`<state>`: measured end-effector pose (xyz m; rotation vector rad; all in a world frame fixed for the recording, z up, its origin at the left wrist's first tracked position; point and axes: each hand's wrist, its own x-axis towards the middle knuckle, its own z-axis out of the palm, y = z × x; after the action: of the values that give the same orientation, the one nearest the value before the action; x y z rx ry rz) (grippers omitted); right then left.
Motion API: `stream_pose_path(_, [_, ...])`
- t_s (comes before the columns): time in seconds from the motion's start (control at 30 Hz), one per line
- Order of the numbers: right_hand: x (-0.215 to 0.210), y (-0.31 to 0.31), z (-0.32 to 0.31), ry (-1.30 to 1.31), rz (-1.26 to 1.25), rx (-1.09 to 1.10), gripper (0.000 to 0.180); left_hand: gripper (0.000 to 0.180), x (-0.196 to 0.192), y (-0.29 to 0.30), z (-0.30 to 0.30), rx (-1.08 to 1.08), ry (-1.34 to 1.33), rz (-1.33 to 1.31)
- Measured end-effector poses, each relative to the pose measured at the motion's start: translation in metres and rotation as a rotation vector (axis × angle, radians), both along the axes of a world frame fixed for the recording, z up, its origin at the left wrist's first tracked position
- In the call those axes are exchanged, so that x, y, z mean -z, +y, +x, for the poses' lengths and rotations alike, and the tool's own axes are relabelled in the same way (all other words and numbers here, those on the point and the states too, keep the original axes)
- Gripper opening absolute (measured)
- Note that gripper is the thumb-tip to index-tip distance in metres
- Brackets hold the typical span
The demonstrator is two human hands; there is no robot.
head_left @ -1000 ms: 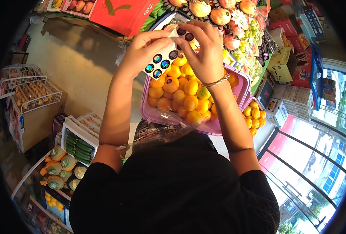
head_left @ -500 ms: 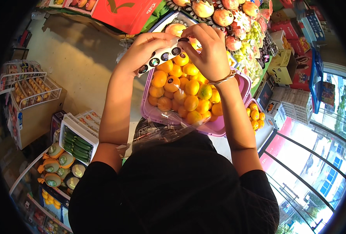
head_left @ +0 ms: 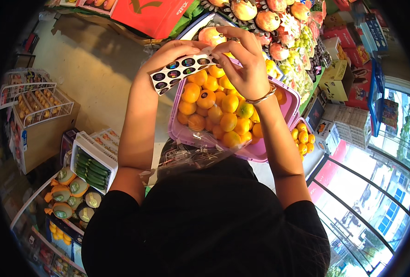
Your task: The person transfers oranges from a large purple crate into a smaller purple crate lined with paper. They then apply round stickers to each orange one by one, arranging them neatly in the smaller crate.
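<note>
Near edge: person's black top fills the lower frame, both bare forearms running up from it. Just beyond the chest, crumpled clear plastic wrap (head_left: 186,159) hangs off the near rim of a pink crate (head_left: 269,152). Crate is full of small oranges (head_left: 221,113), one with a dark round sticker on top.

Above the crate's far side, both hands meet on a white sticker sheet (head_left: 179,71) carrying two rows of dark round stickers. Left hand (head_left: 170,53) has its grip closed on the sheet's far edge, fingers curled over it. Right hand (head_left: 244,64), metal bangle at the wrist, pinches closed at the sheet's right end; cannot tell whether it holds the sheet itself or one sticker.

Left, nearer: white tray of green cucumbers (head_left: 92,168), wrapped green fruit below it, wire rack (head_left: 43,104) on a cardboard stand. Right of the crate, more loose oranges. Far: display of large red-yellow fruit (head_left: 267,21), green grapes, red box (head_left: 154,16).
</note>
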<state>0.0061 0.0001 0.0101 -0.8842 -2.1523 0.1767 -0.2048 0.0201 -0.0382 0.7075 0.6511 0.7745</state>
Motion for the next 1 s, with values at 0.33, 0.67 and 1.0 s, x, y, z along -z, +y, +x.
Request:
stream_pose_path(0.33, [0.071,-0.022,-0.01,0.429,-1.02,0.097,0.009,0.027,0.014,0.02,-0.029,-0.836,-0.022,0.051])
stream_pose_path(0.67, [0.138,-0.013,-0.037,-0.099,-0.65,0.225,0.017,0.026,0.003,0.009,-0.011,-0.633,0.15,0.137])
stream_pose_path(1.0, [0.045,-0.041,-0.005,0.416,-0.366,0.425,0.007,0.027,-0.002,0.0,0.008,-0.24,0.399,0.349])
